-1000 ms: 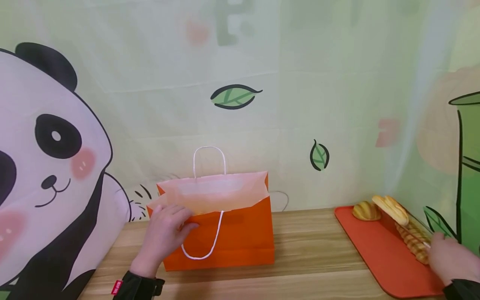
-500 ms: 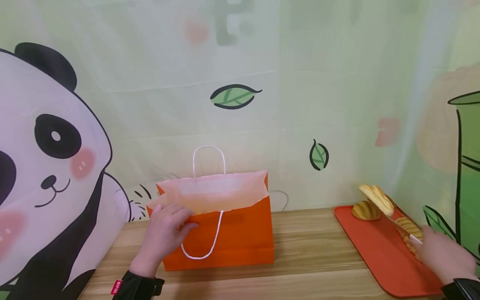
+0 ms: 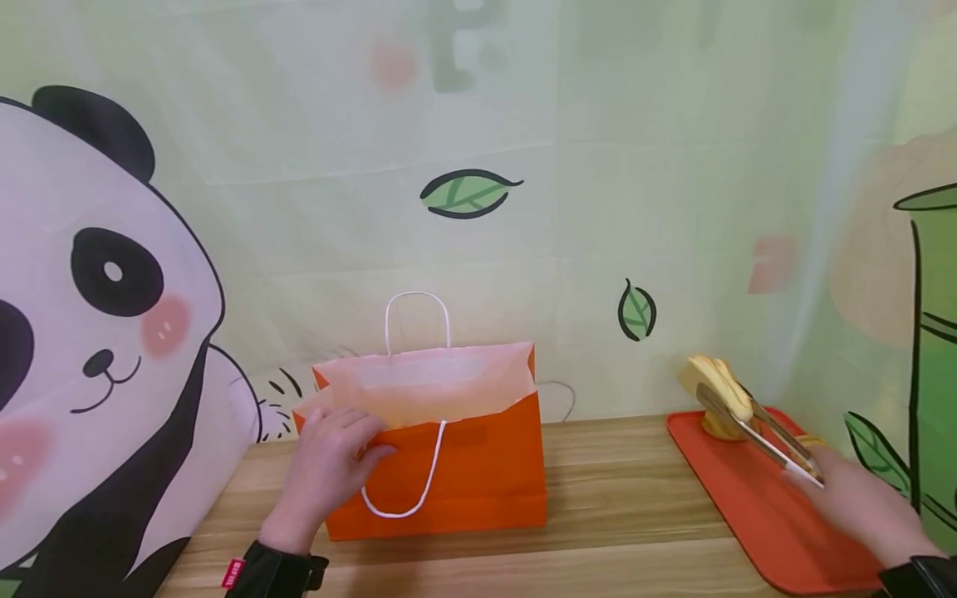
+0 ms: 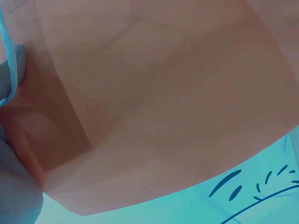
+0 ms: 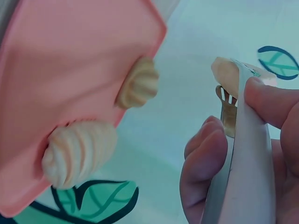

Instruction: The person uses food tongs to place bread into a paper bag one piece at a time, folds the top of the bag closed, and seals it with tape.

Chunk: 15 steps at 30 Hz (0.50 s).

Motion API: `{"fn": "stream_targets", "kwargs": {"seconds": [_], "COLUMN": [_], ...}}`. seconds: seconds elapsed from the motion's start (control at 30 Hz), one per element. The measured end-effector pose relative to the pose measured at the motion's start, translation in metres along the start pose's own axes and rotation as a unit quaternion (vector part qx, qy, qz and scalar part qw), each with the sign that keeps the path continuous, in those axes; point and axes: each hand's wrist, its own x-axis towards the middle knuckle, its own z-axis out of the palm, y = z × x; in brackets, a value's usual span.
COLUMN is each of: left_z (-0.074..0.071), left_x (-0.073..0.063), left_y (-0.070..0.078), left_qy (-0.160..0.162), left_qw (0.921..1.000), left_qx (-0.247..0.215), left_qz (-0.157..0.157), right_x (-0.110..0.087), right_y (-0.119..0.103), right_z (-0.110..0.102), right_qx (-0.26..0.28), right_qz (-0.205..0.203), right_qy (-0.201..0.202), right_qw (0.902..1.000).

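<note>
Clearly, right-hand fingers grip tongs, which seem to pinch bread.

Bag and tray on wooden table

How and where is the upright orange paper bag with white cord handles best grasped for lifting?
Likely from above, by the white cord back handle and white cord front handle together. The back one loops upright; the front one droops down the bag's front, so it needs raising first. The orange paper bag stands open-mouthed, so a one-sided lift might tilt it.
</note>
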Motion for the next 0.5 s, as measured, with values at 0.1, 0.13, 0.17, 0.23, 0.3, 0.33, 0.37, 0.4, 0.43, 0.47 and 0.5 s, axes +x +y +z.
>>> {"fn": "stream_targets", "kwargs": {"seconds": [0.1, 0.13, 0.17, 0.23, 0.3, 0.33, 0.37, 0.4, 0.43, 0.47, 0.5], "left_z": [0.000, 0.000, 0.000, -0.001, -0.001, -0.001, -0.001, -0.001, -0.001, -0.001, -0.001], "left_x": [0.000, 0.000, 0.000, 0.000, 0.000, 0.000, 0.000, 0.000, 0.000, 0.000, 0.000], "left_y": [0.000, 0.001, 0.001, 0.001, 0.001, 0.001, 0.001, 0.001, 0.001, 0.001, 0.001], "left_qy": [0.000, 0.000, 0.000, -0.001, -0.001, -0.001, -0.002, -0.002, -0.002, -0.003, -0.003], "left_qw": [1.0000, 1.0000, 1.0000, 1.0000, 1.0000, 1.0000, 1.0000, 1.0000, 1.0000, 1.0000, 1.0000], "left_qx": [-0.002, -0.003, -0.003, -0.003, -0.002, -0.002, -0.001, -0.001, 0.000, 0.000, 0.000], "left_qz": [0.000, 0.000, -0.002, -0.003, -0.003, -0.003, -0.003, -0.003, -0.003, -0.003, -0.003], "right_x": [0.001, 0.001, 0.001, 0.001, 0.001, 0.000, 0.000, -0.001, -0.002, -0.003, -0.005], "right_y": [-0.006, -0.009, -0.011, -0.016, -0.021, -0.023, -0.026, -0.028, -0.031, -0.033, -0.036], "right_z": [0.000, 0.000, 0.000, -0.001, -0.001, -0.001, -0.002, -0.002, -0.003, -0.003, -0.003], "right_qx": [0.009, 0.009, 0.009, 0.009, 0.011, 0.014, 0.017, 0.021, 0.025, 0.028, 0.030], "right_qz": [-0.027, -0.032, -0.038, -0.048, -0.055, -0.057, -0.061, -0.065, -0.071, -0.078, -0.085], "right_qy": [0.007, 0.010, 0.014, 0.023, 0.029, 0.031, 0.034, 0.036, 0.039, 0.043, 0.047], "right_qw": [0.9996, 0.9994, 0.9991, 0.9986, 0.9980, 0.9978, 0.9974, 0.9970, 0.9964, 0.9957, 0.9948]}}
